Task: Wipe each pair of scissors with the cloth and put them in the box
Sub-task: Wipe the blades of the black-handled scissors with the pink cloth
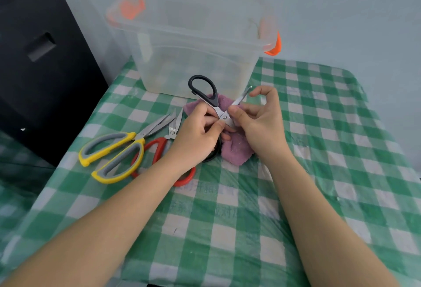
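In the head view, a pair of black-handled steel scissors is held opened above a crumpled mauve terry cloth lying on the worktop, which is covered by a green-and-white checked plastic sheet. The left hand has its grip closed around the scissors near the pivot, thumb pressed beside the screw. One blade is pinched by the right hand between thumb and curled fingers. Just behind the cloth stands a clear plastic box with orange latches, its lid off. To the left, a pair of yellow-and-grey-handled scissors lies beside a pair of red-handled scissors, partly hidden under the left forearm.
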